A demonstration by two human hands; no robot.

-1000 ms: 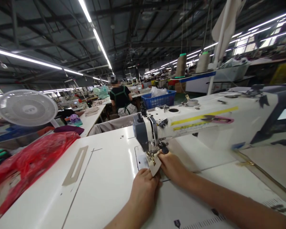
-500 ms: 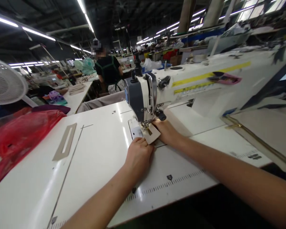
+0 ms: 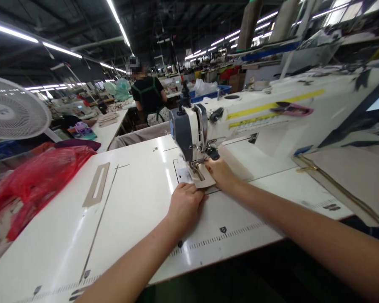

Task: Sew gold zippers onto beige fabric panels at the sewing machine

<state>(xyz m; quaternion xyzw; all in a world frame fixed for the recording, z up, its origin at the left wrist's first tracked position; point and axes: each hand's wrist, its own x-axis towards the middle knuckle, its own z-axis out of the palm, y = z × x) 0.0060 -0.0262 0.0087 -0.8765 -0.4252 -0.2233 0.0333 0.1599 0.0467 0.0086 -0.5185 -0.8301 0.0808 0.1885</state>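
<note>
A small beige fabric piece (image 3: pixel 205 182) with a slot in it lies under the presser foot of a white sewing machine (image 3: pixel 198 139). My left hand (image 3: pixel 185 206) is closed at the near left corner of the piece, its thumb tucked out of sight. On the other side, my right hand (image 3: pixel 219 171) bends its fingers onto the right edge, close beside the needle area. Those fingertips are partly hidden behind the machine's foot. Another beige fabric panel (image 3: pixel 235 163) lies flat behind my right hand.
A slotted beige strip (image 3: pixel 97 185) lies on the white table (image 3: pixel 139 198), left of the machine. Red plastic wrapping (image 3: pixel 50 176) covers a bundle by a white fan (image 3: pixel 15 109). Fabric with a zipper (image 3: pixel 341 185) lies at right. A person (image 3: pixel 149 94) sits beyond the table.
The slotted piece has turned slightly under the presser foot, and more of its slot shows. Both hands stay on it. The whole view has shifted a little.
</note>
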